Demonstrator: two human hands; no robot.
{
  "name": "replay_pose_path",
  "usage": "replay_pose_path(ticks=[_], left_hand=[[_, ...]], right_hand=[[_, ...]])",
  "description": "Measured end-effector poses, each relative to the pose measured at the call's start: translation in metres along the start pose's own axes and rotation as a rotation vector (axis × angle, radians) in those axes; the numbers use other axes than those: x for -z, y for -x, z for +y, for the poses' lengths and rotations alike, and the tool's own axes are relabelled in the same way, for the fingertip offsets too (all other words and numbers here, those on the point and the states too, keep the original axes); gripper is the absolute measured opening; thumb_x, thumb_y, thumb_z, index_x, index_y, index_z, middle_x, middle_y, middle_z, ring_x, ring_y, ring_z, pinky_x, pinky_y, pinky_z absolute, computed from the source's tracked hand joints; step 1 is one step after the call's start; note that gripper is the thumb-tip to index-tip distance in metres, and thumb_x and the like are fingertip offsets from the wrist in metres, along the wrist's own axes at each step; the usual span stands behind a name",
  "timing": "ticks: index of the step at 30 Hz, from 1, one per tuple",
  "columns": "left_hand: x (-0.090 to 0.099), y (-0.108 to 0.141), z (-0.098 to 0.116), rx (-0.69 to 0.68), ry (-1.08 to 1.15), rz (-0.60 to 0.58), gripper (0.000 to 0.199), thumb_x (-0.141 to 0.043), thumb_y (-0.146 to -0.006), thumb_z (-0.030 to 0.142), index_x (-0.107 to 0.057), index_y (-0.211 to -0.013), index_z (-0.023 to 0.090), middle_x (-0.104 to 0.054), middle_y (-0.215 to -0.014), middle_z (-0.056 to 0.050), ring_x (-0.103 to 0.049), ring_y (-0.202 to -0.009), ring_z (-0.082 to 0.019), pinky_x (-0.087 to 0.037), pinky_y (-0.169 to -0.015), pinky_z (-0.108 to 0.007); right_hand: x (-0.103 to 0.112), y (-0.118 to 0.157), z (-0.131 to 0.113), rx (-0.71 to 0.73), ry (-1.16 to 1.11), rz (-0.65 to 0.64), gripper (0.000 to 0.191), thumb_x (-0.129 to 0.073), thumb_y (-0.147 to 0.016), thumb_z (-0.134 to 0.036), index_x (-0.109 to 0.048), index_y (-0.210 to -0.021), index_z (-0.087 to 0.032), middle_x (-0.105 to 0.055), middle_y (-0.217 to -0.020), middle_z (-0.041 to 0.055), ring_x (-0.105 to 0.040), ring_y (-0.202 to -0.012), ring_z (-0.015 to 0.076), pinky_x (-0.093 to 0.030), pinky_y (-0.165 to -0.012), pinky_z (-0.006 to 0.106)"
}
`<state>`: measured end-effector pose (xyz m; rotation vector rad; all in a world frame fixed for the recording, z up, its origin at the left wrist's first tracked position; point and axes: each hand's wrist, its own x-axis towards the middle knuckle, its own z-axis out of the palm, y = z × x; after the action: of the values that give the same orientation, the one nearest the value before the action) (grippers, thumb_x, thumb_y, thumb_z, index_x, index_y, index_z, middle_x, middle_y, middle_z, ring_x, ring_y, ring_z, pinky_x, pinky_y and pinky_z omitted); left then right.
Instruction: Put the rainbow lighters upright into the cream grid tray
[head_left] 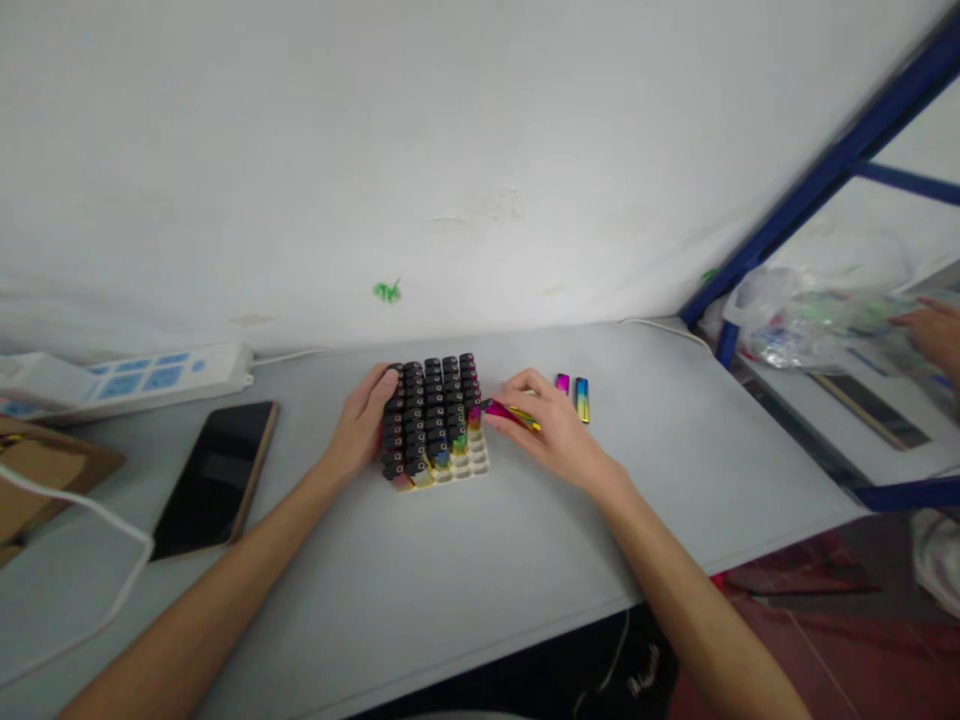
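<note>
My left hand [361, 418] is wrapped round the left side of a white tray [474, 462] filled with several upright black-topped pieces [433, 405]. Open slots show at the tray's front right corner. Pinched in my right hand [541, 415], just right of the tray, are shiny pink and yellow pieces [514, 411] with a dark tip by the tray's edge. Beyond that hand, a blue and yellow piece [583, 399] and a pink piece [562, 382] lie on the table.
On the grey table [420, 590], a phone [217, 475], a white power strip [165, 375] and a cardboard box [52, 465] stand left. A blue frame [787, 210], plastic bags [795, 310] and another person's hand [934, 330] are right.
</note>
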<state>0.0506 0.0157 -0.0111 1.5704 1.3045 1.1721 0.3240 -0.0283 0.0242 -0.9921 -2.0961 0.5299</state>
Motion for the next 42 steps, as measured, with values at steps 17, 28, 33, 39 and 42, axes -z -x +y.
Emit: replay_pose_path(ticks=[17,28,33,39,42], left_hand=[[0.000,0.000,-0.005,-0.025,-0.039,-0.006,0.039,-0.046,-0.101,0.056,-0.062,-0.095,0.021,-0.061,-0.089,0.000,-0.055,-0.086,-0.020,-0.045,-0.079,-0.029],[-0.001,0.001,0.001,0.010,-0.019,-0.001,0.039,-0.047,-0.100,0.057,-0.061,-0.095,0.021,-0.061,-0.088,0.000,-0.055,-0.086,-0.020,-0.047,-0.080,-0.029],[-0.001,0.000,0.002,0.001,-0.027,0.009,0.038,-0.048,-0.099,0.056,-0.060,-0.090,0.021,-0.062,-0.088,-0.001,-0.056,-0.085,-0.019,-0.048,-0.080,-0.030],[-0.001,0.001,0.003,0.031,-0.038,0.006,0.041,-0.047,-0.098,0.059,-0.063,-0.099,0.021,-0.066,-0.096,-0.002,-0.058,-0.090,-0.021,-0.048,-0.081,-0.031],[-0.001,0.001,0.003,0.041,-0.026,-0.007,0.040,-0.047,-0.098,0.058,-0.064,-0.102,0.021,-0.067,-0.097,-0.003,-0.059,-0.090,-0.022,-0.047,-0.080,-0.031]], right_hand=[[-0.023,0.004,0.003,-0.107,0.064,-0.096,0.032,-0.057,-0.105,-0.046,-0.067,-0.093,-0.018,-0.068,-0.087,0.0050,-0.063,-0.074,0.0164,-0.047,-0.069,0.027],[-0.016,-0.003,-0.002,-0.186,0.283,-0.276,0.024,-0.060,-0.105,-0.038,-0.062,-0.093,-0.017,-0.068,-0.081,0.0058,-0.062,-0.070,0.0184,-0.039,-0.064,0.029],[-0.016,-0.002,-0.004,-0.195,0.349,-0.299,0.024,-0.058,-0.106,-0.039,-0.064,-0.106,-0.016,-0.070,-0.085,0.0077,-0.067,-0.076,0.0213,-0.044,-0.067,0.029],[-0.023,-0.004,-0.009,-0.183,0.426,-0.333,0.022,-0.060,-0.105,-0.034,-0.065,-0.113,-0.014,-0.073,-0.093,0.0118,-0.072,-0.084,0.0256,-0.049,-0.072,0.032],[-0.027,-0.005,-0.014,-0.208,0.483,-0.331,0.026,-0.059,-0.105,-0.037,-0.066,-0.110,-0.012,-0.073,-0.098,0.0144,-0.072,-0.089,0.0278,-0.050,-0.075,0.034]])
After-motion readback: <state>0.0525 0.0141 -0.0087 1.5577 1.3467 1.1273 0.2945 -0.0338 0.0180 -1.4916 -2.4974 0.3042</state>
